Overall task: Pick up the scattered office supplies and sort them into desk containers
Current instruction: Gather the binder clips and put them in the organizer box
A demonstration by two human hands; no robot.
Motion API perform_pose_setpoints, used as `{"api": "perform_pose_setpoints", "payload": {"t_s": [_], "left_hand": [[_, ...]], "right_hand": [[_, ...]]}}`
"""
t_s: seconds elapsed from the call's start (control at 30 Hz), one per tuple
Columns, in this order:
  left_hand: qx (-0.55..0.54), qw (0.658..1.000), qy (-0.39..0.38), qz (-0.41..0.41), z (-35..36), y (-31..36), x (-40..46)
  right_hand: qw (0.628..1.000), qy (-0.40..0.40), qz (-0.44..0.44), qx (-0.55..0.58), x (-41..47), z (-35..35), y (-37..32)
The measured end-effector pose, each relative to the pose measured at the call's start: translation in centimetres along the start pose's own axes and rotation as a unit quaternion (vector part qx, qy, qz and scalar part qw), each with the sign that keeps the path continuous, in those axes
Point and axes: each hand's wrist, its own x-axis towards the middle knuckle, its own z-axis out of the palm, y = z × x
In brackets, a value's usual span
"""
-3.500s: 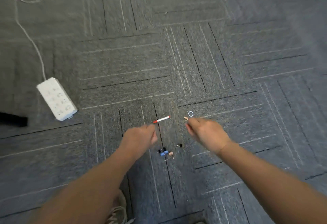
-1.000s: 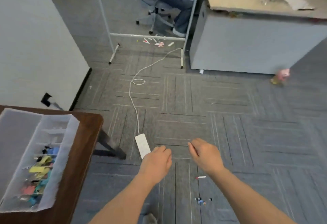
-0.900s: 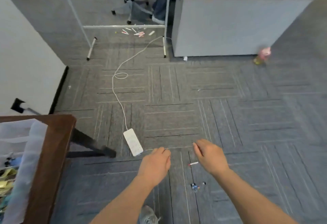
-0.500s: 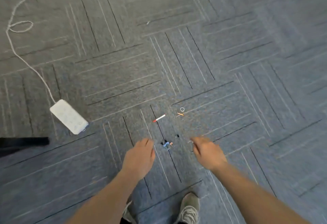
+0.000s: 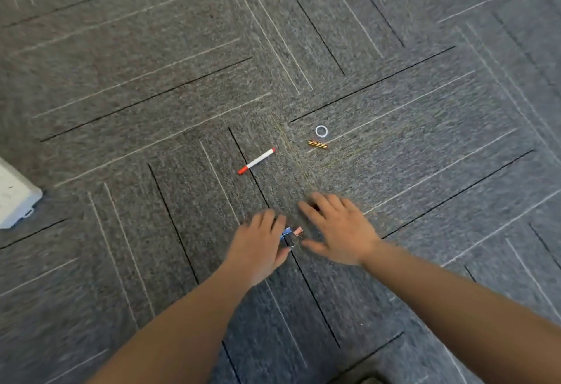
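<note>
Small office supplies lie scattered on the grey carpet. A blue binder clip and a pink one sit together between my two hands. My left hand is just left of them with fingers straight, holding nothing. My right hand hovers to their right, fingers spread, thumb below the clips. Farther off lie a white marker with red ends, a small gold-coloured piece and a clear ring. Both hands are blurred by motion.
A white power strip lies on the carpet at the left edge. Carpet tiles with line patterns fill the whole view. No desk or container is in view.
The view has dropped closer to the floor. Both hands have moved forward and now flank the binder clips, which lay ahead of them half a second ago.
</note>
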Motion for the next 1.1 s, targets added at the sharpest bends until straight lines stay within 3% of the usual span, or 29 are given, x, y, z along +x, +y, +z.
{"api": "perform_pose_setpoints", "payload": {"t_s": [0.3, 0.57, 0.8, 1.1], "left_hand": [[0.027, 0.992, 0.1, 0.078, 4.3, -0.7, 2.2], [0.02, 0.986, 0.142, 0.087, 4.5, -1.0, 2.4], [0.023, 0.984, 0.149, 0.098, 4.6, -1.0, 1.9], [-0.006, 0.981, 0.156, 0.111, 4.9, -2.1, 1.6]], "right_hand": [[0.986, 0.159, -0.053, 0.015, 3.3, 5.4, -0.2], [0.976, 0.216, -0.021, 0.036, 3.5, 6.2, 0.4], [0.968, 0.241, -0.069, 0.021, 3.6, 6.3, 1.6], [0.976, 0.212, -0.043, 0.025, 3.3, 5.9, 2.8]]}}
